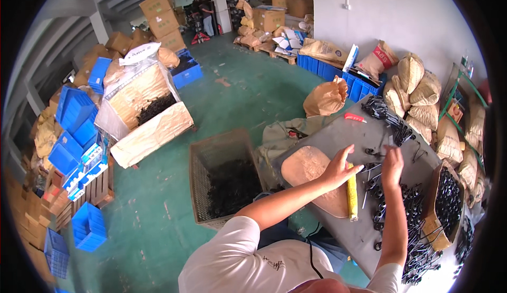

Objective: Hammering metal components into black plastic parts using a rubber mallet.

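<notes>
My left hand (338, 172) is raised over the near left part of the grey table (332, 138), thumb and fingers apart, with nothing visible in it. Below it lies a yellow stick-like tool (352, 195), along the edge of a tan rounded board (302, 167). To the right, my right hand (392, 167) has its fingers drawn together over the table; what they hold, if anything, is too small to name. Many thin black parts with looped ends (417, 198) lie around and beyond that hand. A red-handled tool (355, 117) rests toward the table's far side.
A brown carton (436, 233) of black parts stands at the table's right. Left of the table, a plastic crate (198, 187) holds more black pieces. Behind are a paper sack (326, 98), blue bins (317, 67) and stacked sacks (425, 87). A person (207, 18) stands far back.
</notes>
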Demonstrator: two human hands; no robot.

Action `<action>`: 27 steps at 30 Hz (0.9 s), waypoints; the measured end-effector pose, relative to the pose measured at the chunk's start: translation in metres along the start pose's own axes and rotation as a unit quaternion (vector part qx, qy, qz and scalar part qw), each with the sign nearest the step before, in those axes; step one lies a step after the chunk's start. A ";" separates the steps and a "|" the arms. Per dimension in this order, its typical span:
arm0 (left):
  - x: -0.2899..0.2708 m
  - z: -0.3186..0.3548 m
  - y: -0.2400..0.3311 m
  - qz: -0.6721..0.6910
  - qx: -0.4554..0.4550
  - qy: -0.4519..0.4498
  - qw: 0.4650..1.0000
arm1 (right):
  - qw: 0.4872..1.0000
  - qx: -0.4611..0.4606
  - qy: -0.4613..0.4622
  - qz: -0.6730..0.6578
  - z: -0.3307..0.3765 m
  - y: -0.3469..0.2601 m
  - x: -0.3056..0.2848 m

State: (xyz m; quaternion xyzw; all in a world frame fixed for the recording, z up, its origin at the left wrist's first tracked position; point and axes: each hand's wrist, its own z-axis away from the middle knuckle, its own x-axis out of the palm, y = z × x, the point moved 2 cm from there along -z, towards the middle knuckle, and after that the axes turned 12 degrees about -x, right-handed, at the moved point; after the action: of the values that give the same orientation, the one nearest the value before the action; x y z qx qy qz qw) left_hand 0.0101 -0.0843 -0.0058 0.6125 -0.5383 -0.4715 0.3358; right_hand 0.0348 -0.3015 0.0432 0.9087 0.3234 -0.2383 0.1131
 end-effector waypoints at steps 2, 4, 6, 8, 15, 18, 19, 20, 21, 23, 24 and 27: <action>-0.005 -0.006 0.015 0.006 -0.028 -0.029 0.999 | 0.997 -0.016 -0.024 -0.067 0.002 -0.044 0.004; -0.005 -0.011 0.016 0.099 -0.026 -0.119 0.988 | 0.989 -0.023 -0.074 -0.126 0.012 -0.082 0.015; -0.013 -0.010 0.017 0.102 -0.065 -0.139 0.983 | 0.984 0.021 -0.044 -0.169 0.030 -0.109 0.023; -0.021 -0.004 0.013 0.068 -0.103 -0.131 0.984 | 0.972 0.024 -0.059 -0.226 0.035 -0.125 0.015; -0.058 -0.004 -0.003 0.032 -0.156 -0.110 0.981 | 0.931 0.174 -0.307 0.091 0.137 -0.106 0.009; -0.051 -0.004 -0.008 0.015 -0.145 -0.132 0.981 | 0.902 0.261 -0.343 -0.003 0.155 -0.097 0.016; -0.047 -0.004 -0.010 0.017 -0.146 -0.130 0.981 | 0.908 0.252 -0.333 -0.037 0.150 -0.095 0.016; -0.046 -0.006 -0.013 0.019 -0.149 -0.131 0.980 | 0.914 0.240 -0.319 -0.072 0.148 -0.093 0.016; -0.045 -0.007 -0.017 0.021 -0.147 -0.122 0.981 | 0.919 0.232 -0.310 -0.079 0.149 -0.088 0.014; -0.045 -0.007 -0.021 0.020 -0.149 -0.114 0.982 | 0.867 0.346 -0.319 -0.167 0.145 -0.087 -0.002; -0.046 -0.009 -0.023 0.011 -0.150 -0.118 0.982 | 0.797 0.450 -0.316 -0.251 0.146 -0.090 -0.008; -0.054 -0.009 -0.021 0.027 -0.143 -0.108 0.983 | 0.575 0.602 -0.122 -0.541 0.165 -0.103 -0.020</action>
State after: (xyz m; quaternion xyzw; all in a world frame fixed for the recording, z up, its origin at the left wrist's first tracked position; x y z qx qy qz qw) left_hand 0.0269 -0.0284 -0.0103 0.4889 -0.5143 -0.5980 0.3726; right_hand -0.1042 -0.2924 -0.0940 0.3864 0.5202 -0.5039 -0.5711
